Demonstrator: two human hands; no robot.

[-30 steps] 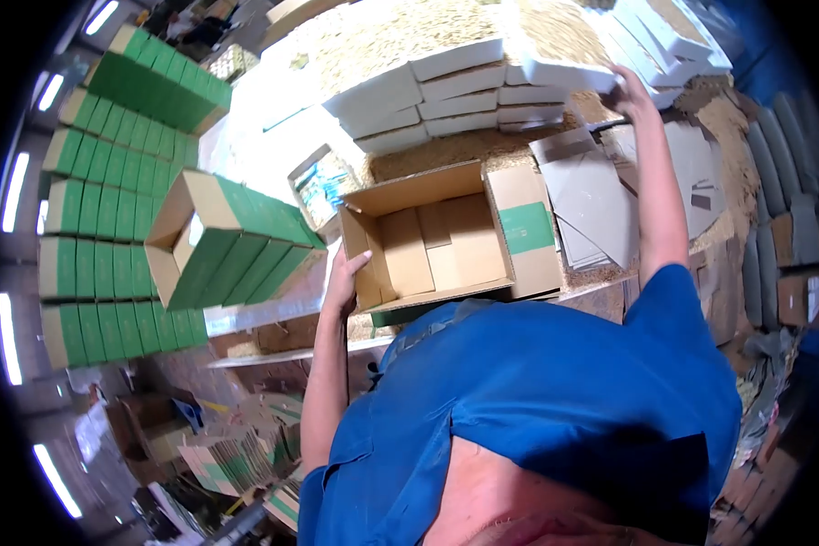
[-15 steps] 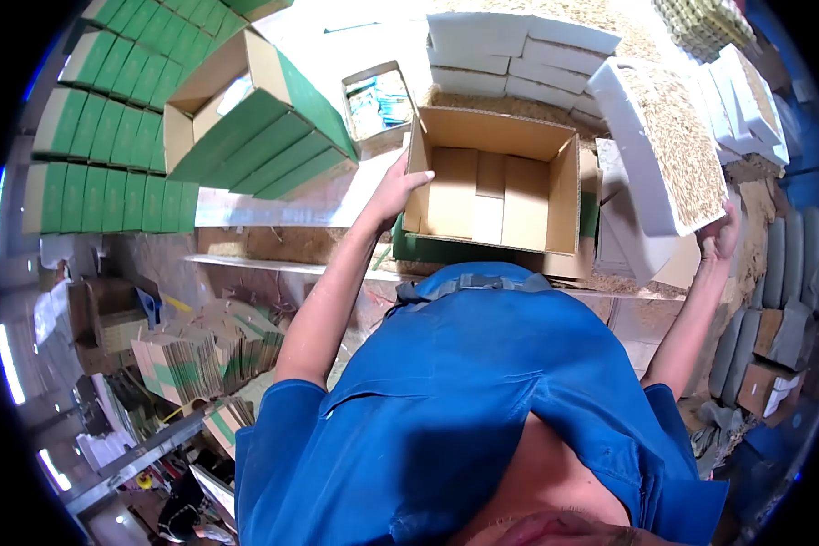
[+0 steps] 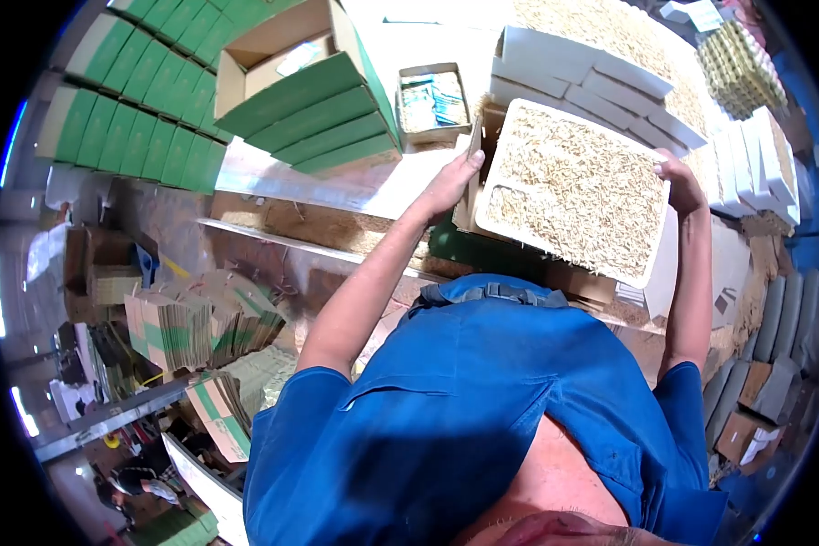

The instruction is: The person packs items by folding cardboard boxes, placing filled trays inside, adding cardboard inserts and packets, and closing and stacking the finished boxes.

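Observation:
My right hand (image 3: 684, 185) is closed on the far right corner of a white tray (image 3: 511, 238), its thumb over the rim. The tray is filled with straw-coloured, grain-like bits (image 3: 582, 187). It lies tilted over the open top of a cardboard box (image 3: 468, 207) and hides most of the inside. On the left, my left hand (image 3: 449, 185) grips the box's left wall, with the thumb at the upper edge. Whether the tray rests on the box's rim I cannot tell.
Left of the box stands a stack of green cardboard boxes (image 3: 328, 118), with more green boxes (image 3: 109, 136) beyond. A small carton of blue-and-white packets (image 3: 435, 98) sits behind. White slabs (image 3: 582, 77) are stacked at the back, egg trays (image 3: 742, 68) at far right.
The filled tray has swung left from beside the box to over its opening, carried by my right hand. My left hand stays on the box wall. The view has shifted.

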